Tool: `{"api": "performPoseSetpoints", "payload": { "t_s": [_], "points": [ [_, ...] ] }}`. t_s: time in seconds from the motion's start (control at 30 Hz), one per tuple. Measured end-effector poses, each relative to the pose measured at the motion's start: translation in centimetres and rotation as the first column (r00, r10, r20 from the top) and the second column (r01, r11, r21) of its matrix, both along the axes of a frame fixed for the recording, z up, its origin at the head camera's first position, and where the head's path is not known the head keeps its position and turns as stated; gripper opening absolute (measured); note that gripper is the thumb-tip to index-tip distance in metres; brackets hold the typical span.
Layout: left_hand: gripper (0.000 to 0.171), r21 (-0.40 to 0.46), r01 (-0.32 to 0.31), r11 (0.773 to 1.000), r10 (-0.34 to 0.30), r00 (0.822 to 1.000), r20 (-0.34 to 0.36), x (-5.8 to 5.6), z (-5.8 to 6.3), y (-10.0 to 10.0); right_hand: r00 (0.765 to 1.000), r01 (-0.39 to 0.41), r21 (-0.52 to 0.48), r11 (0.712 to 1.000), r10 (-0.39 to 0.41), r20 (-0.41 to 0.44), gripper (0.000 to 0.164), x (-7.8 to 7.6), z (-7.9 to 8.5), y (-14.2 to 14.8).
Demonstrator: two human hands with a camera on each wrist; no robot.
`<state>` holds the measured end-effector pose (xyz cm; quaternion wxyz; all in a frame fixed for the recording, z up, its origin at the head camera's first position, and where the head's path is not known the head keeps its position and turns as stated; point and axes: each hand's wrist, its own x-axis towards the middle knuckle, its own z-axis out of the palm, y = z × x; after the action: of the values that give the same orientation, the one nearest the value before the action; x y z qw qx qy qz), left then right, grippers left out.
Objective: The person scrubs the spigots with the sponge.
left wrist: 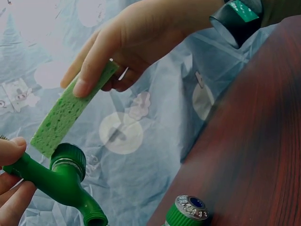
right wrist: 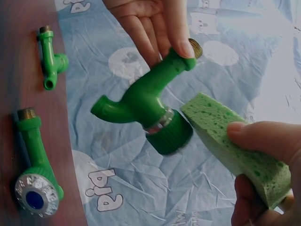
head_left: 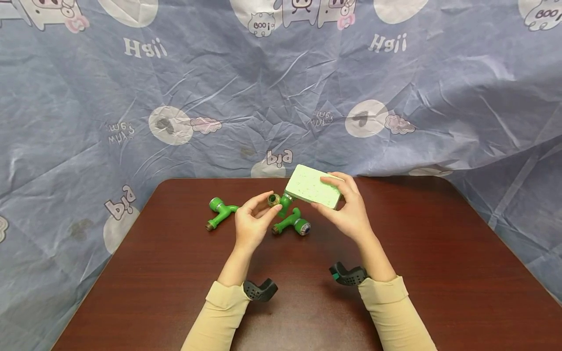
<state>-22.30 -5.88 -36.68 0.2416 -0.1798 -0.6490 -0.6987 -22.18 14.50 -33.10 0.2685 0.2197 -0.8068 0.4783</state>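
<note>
My left hand [head_left: 253,223] pinches a green faucet [right wrist: 146,99] near its brass threaded end, holding it up above the table. In the right wrist view its spout points left and its ribbed knob hangs downward. My right hand [head_left: 350,209] grips a light green sponge [head_left: 312,186] by one end, thumb on one face and fingers on the other. The sponge's free end is right at the faucet's knob [left wrist: 68,157] in the left wrist view. From the head view, the sponge and left fingers cover part of the faucet.
Two more green faucets lie on the dark red-brown table [head_left: 175,273]: one faucet [head_left: 221,212] left of my left hand, another faucet [head_left: 291,223] just below the held one, with a silver and blue knob cap. A patterned blue-grey cloth [head_left: 246,92] hangs behind the table.
</note>
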Motion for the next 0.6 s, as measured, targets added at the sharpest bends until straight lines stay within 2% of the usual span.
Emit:
{"api": "performPoseSetpoints", "payload": {
  "t_s": [0.27,0.37,0.53,0.6],
  "points": [
    [0.032,0.004,-0.031,1.000,0.031,1.000,-0.001,-0.06,0.19,-0.32,0.997,-0.078,0.063,0.995,0.078,0.003,0.052,-0.07,-0.15,-0.41],
    [0.032,0.011,-0.036,0.999,0.036,0.999,0.001,-0.06,0.27,-0.51,0.997,-0.074,0.033,0.997,0.074,0.000,0.052,-0.04,-0.03,-0.17],
    [0.033,-0.007,0.008,1.000,-0.007,0.999,0.032,0.06,0.39,-0.58,0.999,-0.037,-0.026,0.999,0.038,0.007,0.052,-0.06,-0.07,-0.13],
    [0.033,-0.026,0.037,0.999,-0.036,0.998,0.047,0.16,0.42,-0.50,1.000,-0.026,-0.022,0.999,0.026,0.009,0.052,-0.09,-0.18,-0.24]
  ]
}}
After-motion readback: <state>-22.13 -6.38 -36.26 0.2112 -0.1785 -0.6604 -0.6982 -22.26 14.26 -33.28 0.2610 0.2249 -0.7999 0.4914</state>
